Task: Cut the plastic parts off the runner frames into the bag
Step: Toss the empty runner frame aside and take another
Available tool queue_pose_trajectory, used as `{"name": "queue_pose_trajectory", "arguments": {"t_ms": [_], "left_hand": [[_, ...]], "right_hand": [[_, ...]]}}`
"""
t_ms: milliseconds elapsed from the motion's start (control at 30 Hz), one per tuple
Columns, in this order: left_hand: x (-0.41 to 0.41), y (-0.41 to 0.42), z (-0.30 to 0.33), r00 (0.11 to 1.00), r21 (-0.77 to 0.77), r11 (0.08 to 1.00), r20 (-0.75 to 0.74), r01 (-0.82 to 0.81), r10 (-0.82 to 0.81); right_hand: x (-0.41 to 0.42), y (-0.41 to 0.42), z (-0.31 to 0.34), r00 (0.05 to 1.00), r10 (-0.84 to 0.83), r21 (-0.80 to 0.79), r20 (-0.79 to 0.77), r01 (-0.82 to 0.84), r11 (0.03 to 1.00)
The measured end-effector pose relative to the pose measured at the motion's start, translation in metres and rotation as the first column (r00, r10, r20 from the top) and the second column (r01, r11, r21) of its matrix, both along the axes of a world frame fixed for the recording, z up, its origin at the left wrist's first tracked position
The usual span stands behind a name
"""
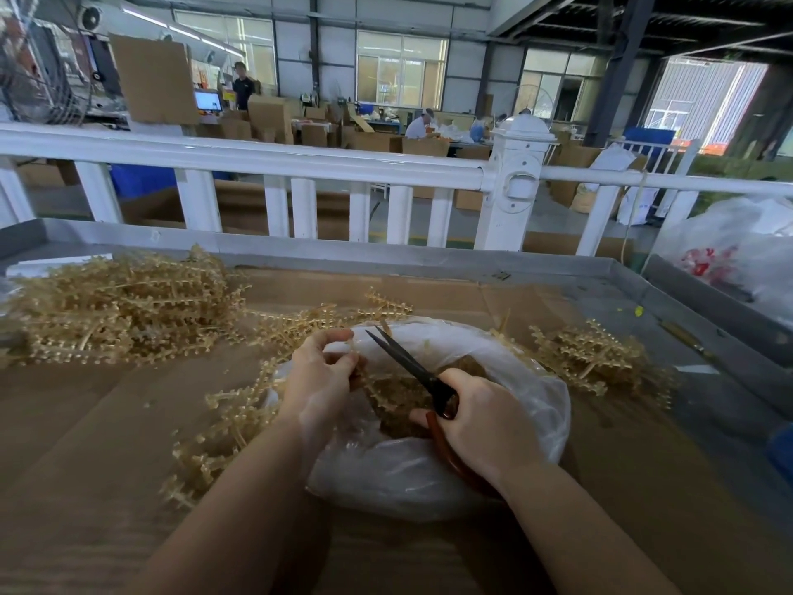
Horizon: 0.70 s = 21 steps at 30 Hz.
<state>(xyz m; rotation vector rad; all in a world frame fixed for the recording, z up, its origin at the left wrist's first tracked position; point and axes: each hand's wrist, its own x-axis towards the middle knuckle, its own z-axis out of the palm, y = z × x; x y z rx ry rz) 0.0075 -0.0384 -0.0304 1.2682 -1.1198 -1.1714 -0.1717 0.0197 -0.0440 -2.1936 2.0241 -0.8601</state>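
Snipping over the open bag, blades apart and ready.

The left hand [319,375] pinched a runner frame [240,405] between thumb and curled fingertips, holding its end up over the mouth of the bag [429,470], while the rest of the frame trailed off to the left onto the cardboard [107,423]. The right hand [485,427] was wrapped round the red handles of the scissors [407,362], the blades parted and pointing up toward the pinched piece. Cut parts [399,401] already lay heaped inside the bag. To do it well, I judged, the cut should stay above the opening so pieces dropped in, with the blades clear of the left fingertips. A big pile of frames [120,307] waited at far left, a smaller heap [592,354] to the right.
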Motion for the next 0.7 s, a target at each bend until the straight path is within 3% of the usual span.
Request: {"name": "queue_pose_trajectory", "arguments": {"t_ms": [333,500,700], "left_hand": [[0.01,-0.005,0.017,0.983,0.024,0.996,-0.164,-0.085,0.088],[0.01,-0.009,0.034,0.841,0.171,0.984,-0.524,-0.048,0.132],[0.024,-0.015,0.06,0.8,0.141,0.981,-0.569,-0.132,0.189]], "right_hand": [[0.0,-0.002,0.003,0.999,-0.003,-0.119,0.034,0.007,0.993],[0.001,0.0,0.004,0.998,-0.03,-0.187,0.046,0.038,0.982],[-0.002,-0.005,0.004,0.993,-0.11,-0.182,0.045,0.117,0.976]]}}
